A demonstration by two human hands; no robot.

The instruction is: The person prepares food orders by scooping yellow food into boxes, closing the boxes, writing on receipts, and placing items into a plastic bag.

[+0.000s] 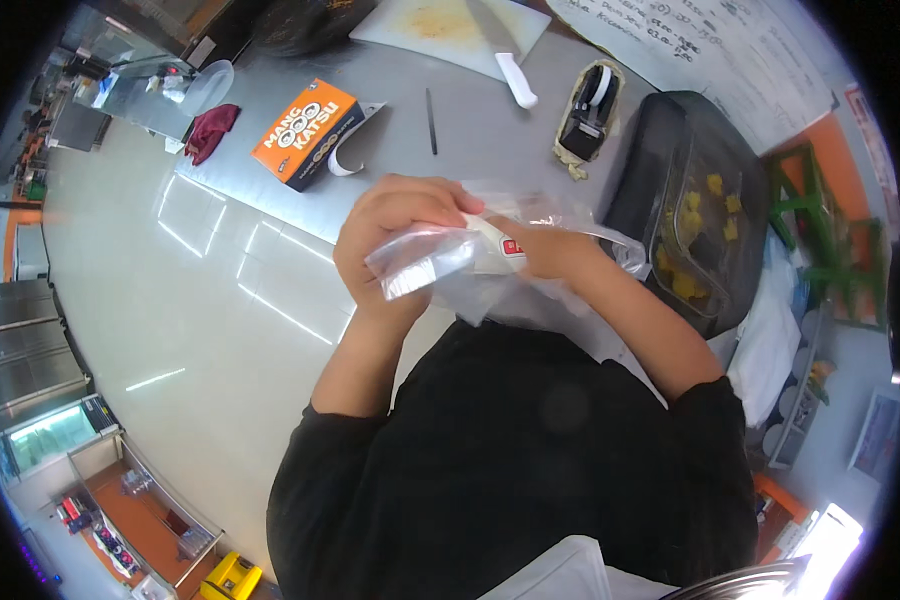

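Observation:
In front of my chest, a clear plastic bag [450, 259] is crumpled between both hands. My left hand [394, 236] is closed on one side of it, fingers bent over the top and a loose flap of plastic hanging below the fingertips. My right hand [559, 251] reaches in from the right. Its fingers hold a white packet [487, 236] with a small red label, and plastic lies around that hand. Whether the packet is inside the bag or against it, I cannot tell. Most of the packet is hidden by fingers and film.
On the steel table [390, 142] are an orange and black carton [307, 127] and a dark pen-like stick [431, 121]. A white-handled knife [516, 79] rests on a cutting board [427, 30]. A tape dispenser [589, 112] and black bag [645, 172] stand right. A maroon cloth [211, 131] lies left.

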